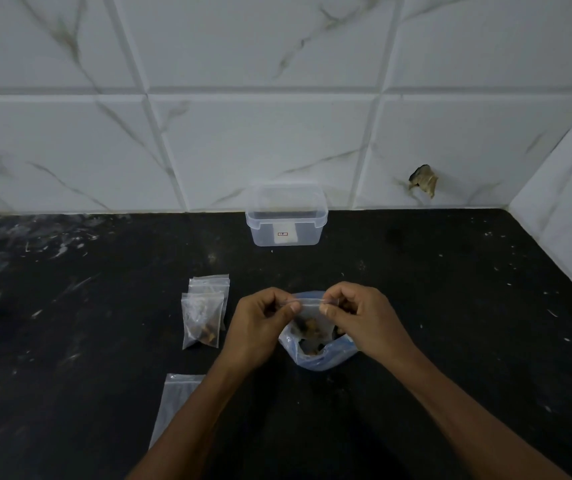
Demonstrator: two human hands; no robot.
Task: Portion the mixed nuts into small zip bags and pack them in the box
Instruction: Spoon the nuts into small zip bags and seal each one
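A small clear zip bag with nuts in its bottom hangs between my hands. My left hand pinches its top strip at the left end, and my right hand pinches the right end. Right under it sits a bluish plastic bag of mixed nuts, open at the top. Left of my hands, two filled small zip bags lie overlapping on the black counter. A clear plastic box without a lid stands at the back, against the wall.
Empty flat zip bags lie near the front left, partly under my left forearm. The black counter meets a tiled wall behind and another on the right. A hole with a brown scrap marks the back wall.
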